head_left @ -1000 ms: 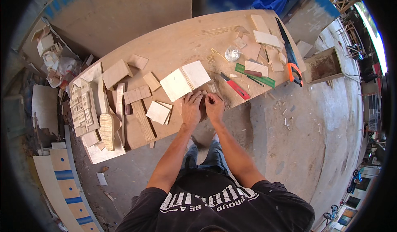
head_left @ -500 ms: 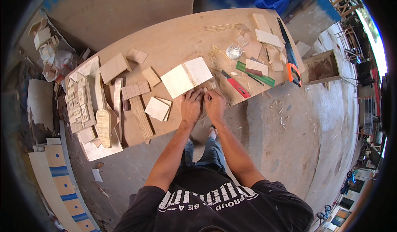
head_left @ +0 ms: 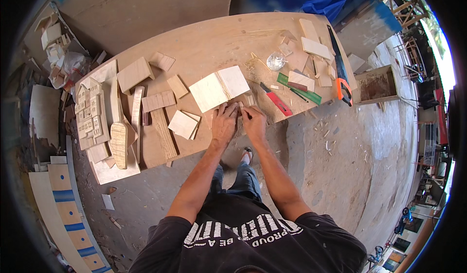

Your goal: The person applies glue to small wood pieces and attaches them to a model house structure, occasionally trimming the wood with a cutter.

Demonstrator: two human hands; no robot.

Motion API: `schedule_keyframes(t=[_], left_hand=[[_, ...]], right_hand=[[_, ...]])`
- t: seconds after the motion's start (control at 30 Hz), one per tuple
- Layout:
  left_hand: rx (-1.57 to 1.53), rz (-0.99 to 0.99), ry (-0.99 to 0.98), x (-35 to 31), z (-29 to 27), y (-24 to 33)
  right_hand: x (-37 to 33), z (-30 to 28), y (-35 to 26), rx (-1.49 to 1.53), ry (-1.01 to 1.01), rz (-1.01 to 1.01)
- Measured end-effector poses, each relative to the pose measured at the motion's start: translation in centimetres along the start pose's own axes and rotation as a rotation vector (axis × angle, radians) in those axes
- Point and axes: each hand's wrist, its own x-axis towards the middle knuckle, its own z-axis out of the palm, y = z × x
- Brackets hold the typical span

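Observation:
At the table's near edge, my left hand and my right hand work close together, fingertips almost meeting. My right fingers are pinched at a small pale bit of wood between the hands. The left fingers are bent and pressed down; what lies under them is hidden. Just beyond my fingertips rest two pale square wooden panels, side by side with a narrow strip along their seam. To the right of my right hand lies a red utility knife. Left of my left hand are two stacked thin wooden squares.
Wood blocks and a carved house-shaped piece crowd the table's left end. A green ruler, a clear round container and a handsaw with an orange handle lie to the right. A wooden box stands beyond that end.
Both hands stay at nearly the same spot, with the fingers shifting only slightly. The whole view has tilted a little, and more of my foot shows below the table edge.

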Motion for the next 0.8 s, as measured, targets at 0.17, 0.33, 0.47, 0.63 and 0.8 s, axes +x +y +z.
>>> schedule_keyframes(t=[0.17, 0.33, 0.47, 0.63, 0.8], left_hand=[[-0.026, -0.010, -0.004, 0.0, 0.0, 0.2], [-0.068, -0.038, 0.017, 0.0, -0.1, 0.3], [-0.053, -0.065, 0.042, 0.0, -0.2, 0.6], [-0.044, -0.050, 0.062, 0.0, -0.2, 0.5], [-0.020, -0.046, 0.046, 0.1, -0.2, 0.4]], right_hand=[[1.3, -1.3, 1.1, 0.028, -0.048, -0.041], [2.4, -1.4, 1.2, 0.024, -0.175, -0.161], [2.9, -1.6, 1.2, 0.008, -0.229, -0.213], [3.1, -1.5, 1.6, -0.039, -0.279, -0.281], [3.6, -1.6, 1.7, -0.038, -0.293, -0.307]])
